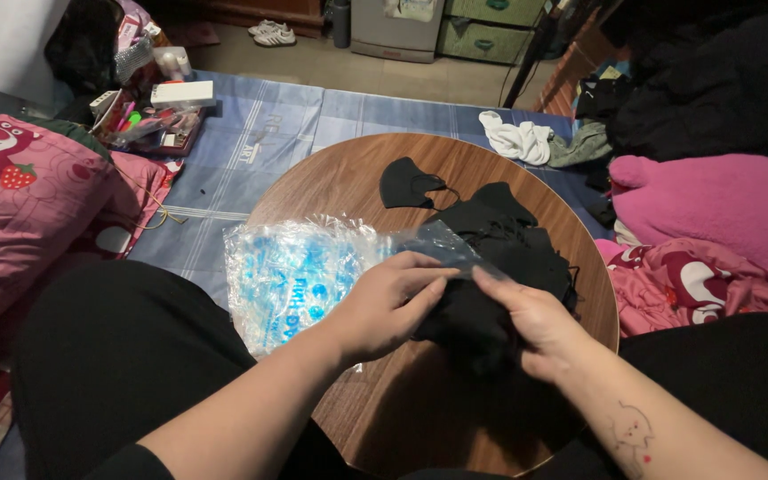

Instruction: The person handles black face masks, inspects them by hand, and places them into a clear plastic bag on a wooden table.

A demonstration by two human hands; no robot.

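While the left hand (390, 300) pinches a clear plastic bag (304, 267), the right hand (531, 320) apparently grips black masks (500, 258) on the round tabletop (340, 178).

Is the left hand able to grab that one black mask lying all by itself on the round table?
Probably yes. The single black mask lies apart on the bare wood past the clear plastic bag, with nothing over it. The left hand is pinching the bag's edge now, so it would need to let go first.

masks (491, 258): matt black cloth | bags (291, 271): glossy crinkled plastic | table (340, 182): smooth wood
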